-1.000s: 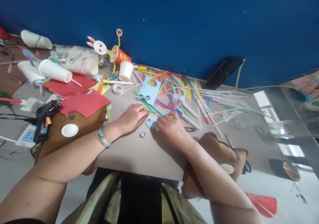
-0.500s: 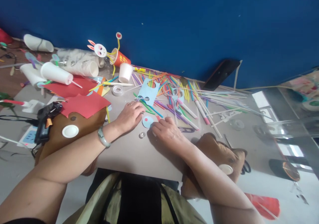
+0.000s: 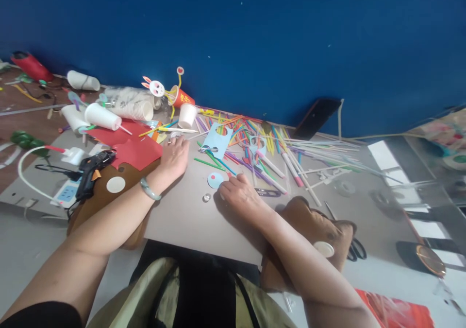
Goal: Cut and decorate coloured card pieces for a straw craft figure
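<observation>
My left hand [image 3: 175,155] reaches away from me, fingers stretched forward over a roll of clear tape [image 3: 177,134], which it partly covers; no firm grip shows. On the table, my right hand [image 3: 238,192] has its fingers curled closed at the right edge of a small light-blue paper disc [image 3: 215,181] with a red dot on it. Its fingertips are partly hidden. A small shiny round piece [image 3: 207,198] lies just below the disc. Beyond it are green pipe cleaners [image 3: 209,164] and a light-blue sheet with cut-out holes [image 3: 218,141].
Colourful sticks and markers [image 3: 269,143] spread along the wall. Red paper [image 3: 136,150], a white paper cup [image 3: 188,115] and a rabbit-faced cup figure [image 3: 156,88] stand left. A black glue gun [image 3: 95,170] lies by a power strip [image 3: 68,192]. Scissors [image 3: 357,249] are at right.
My left hand has moved away from beside the disc, forward and left to the tape roll. My right hand stays at the disc. The view has shifted slightly.
</observation>
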`<state>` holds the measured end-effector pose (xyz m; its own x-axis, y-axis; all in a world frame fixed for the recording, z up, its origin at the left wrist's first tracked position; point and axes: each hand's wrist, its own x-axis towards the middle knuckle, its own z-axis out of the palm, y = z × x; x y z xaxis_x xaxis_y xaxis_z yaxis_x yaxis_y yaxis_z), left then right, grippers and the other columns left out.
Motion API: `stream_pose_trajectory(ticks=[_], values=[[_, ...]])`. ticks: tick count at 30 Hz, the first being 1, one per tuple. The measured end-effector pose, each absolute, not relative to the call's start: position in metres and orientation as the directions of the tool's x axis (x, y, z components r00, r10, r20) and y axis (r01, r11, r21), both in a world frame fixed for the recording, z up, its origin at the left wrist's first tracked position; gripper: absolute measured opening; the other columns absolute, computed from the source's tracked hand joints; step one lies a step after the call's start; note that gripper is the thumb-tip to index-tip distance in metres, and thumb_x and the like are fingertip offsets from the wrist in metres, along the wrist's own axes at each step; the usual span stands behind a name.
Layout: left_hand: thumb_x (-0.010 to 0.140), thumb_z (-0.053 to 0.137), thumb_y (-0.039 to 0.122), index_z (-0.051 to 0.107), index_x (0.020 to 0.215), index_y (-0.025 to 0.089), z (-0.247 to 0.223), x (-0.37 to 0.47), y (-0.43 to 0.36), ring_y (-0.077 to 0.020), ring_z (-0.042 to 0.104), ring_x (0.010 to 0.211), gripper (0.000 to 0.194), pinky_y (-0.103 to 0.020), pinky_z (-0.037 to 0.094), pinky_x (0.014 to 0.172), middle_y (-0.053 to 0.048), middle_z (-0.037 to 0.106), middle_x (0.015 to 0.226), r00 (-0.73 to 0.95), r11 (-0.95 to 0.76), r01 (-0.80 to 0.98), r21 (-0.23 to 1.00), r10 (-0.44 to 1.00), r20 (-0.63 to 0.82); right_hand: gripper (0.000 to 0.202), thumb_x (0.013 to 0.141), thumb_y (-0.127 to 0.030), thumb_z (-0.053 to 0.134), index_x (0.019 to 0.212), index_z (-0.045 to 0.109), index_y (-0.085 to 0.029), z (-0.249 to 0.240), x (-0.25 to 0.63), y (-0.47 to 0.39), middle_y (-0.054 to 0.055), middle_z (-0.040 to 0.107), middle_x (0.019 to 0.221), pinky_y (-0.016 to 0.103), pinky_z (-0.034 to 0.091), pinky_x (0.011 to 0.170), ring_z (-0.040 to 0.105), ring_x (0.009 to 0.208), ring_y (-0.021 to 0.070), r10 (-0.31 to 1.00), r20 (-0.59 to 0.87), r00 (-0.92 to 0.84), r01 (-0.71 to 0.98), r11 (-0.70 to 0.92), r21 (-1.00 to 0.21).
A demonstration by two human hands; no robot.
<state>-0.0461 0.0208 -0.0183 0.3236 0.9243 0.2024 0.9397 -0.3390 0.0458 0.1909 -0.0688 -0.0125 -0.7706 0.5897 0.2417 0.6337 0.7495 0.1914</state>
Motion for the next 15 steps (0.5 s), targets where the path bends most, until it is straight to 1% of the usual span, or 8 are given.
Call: stream_pose_trajectory(ticks=[2, 3, 6, 8, 10, 12, 15], values=[[0.087, 0.042, 0.011, 0.063, 0.101, 0.013, -0.02, -0.053, 0.028, -0.0357, 0.062, 0.099, 0.025, -0.052, 0.044, 0.086, -0.022, 0.059, 0.125, 0.307, -0.317, 0.947, 0.056, 0.943, 0.131, 0.025, 0.091, -0.003, 0.05, 0.07, 0.059, -0.015, -0.013, 0.191, -0.069, 0.004, 0.056, 0.067, 0.034, 0.025, 0.072, 0.04, 0.067, 0.0178, 0.585, 0.257, -0.769, 0.635, 0.747, 0.199], [0.087, 0.041, 0.01, 0.063, 0.1, 0.013, -0.021, -0.055, 0.03, -0.0351, 0.064, 0.097, 0.026, -0.052, 0.044, 0.086, -0.023, 0.058, 0.126, 0.305, -0.313, 0.948, 0.059, 0.946, 0.107, 0.025, 0.09, -0.003, 0.051, 0.07, 0.059, -0.015, -0.014, 0.19, -0.069, 0.004, 0.056, 0.067, 0.034, 0.025, 0.072, 0.04, 0.067, 0.0177, 0.584, 0.262, -0.769, 0.635, 0.746, 0.202], [0.088, 0.041, 0.011, 0.061, 0.106, 0.011, -0.022, -0.056, 0.031, -0.0335, 0.066, 0.092, 0.026, -0.047, 0.047, 0.081, -0.022, 0.061, 0.115, 0.284, -0.287, 0.957, 0.036, 0.956, 0.071, 0.025, 0.09, -0.004, 0.052, 0.069, 0.058, -0.015, -0.016, 0.19, -0.069, 0.004, 0.056, 0.067, 0.034, 0.025, 0.072, 0.041, 0.067, 0.0175, 0.581, 0.267, -0.769, 0.635, 0.744, 0.207], [0.088, 0.042, 0.012, 0.058, 0.11, 0.011, -0.02, -0.054, 0.028, -0.0313, 0.067, 0.086, 0.026, -0.041, 0.048, 0.073, -0.021, 0.063, 0.108, 0.262, -0.263, 0.965, 0.009, 0.963, 0.066, 0.025, 0.091, -0.005, 0.051, 0.069, 0.058, -0.015, -0.016, 0.189, -0.069, 0.004, 0.056, 0.067, 0.034, 0.024, 0.071, 0.041, 0.067, 0.0176, 0.581, 0.267, -0.769, 0.635, 0.742, 0.214], [0.089, 0.042, 0.014, 0.056, 0.11, 0.012, -0.019, -0.052, 0.023, -0.0282, 0.067, 0.08, 0.025, -0.036, 0.047, 0.065, -0.019, 0.064, 0.103, 0.263, -0.265, 0.964, 0.01, 0.961, 0.079, 0.025, 0.092, -0.005, 0.051, 0.07, 0.059, -0.015, -0.015, 0.19, -0.069, 0.004, 0.056, 0.067, 0.034, 0.024, 0.071, 0.04, 0.067, 0.0176, 0.584, 0.26, -0.769, 0.636, 0.74, 0.221], [0.091, 0.041, 0.015, 0.055, 0.108, 0.014, -0.017, -0.051, 0.018, -0.0262, 0.067, 0.076, 0.022, -0.033, 0.044, 0.06, -0.017, 0.065, 0.099, 0.297, -0.304, 0.951, 0.051, 0.948, 0.115, 0.025, 0.092, -0.004, 0.05, 0.072, 0.059, -0.015, -0.014, 0.19, -0.07, 0.005, 0.057, 0.068, 0.034, 0.024, 0.072, 0.04, 0.068, 0.0176, 0.589, 0.243, -0.771, 0.635, 0.74, 0.221], [0.092, 0.045, 0.021, 0.053, 0.104, 0.018, -0.016, -0.049, 0.01, -0.0243, 0.067, 0.077, 0.015, -0.03, 0.042, 0.057, -0.012, 0.067, 0.1, 0.405, -0.43, 0.888, 0.163, 0.899, 0.167, 0.025, 0.091, -0.003, 0.05, 0.072, 0.059, -0.015, -0.012, 0.19, -0.071, 0.005, 0.057, 0.069, 0.034, 0.024, 0.072, 0.04, 0.068, 0.0176, 0.593, 0.231, -0.771, 0.635, 0.744, 0.21]])
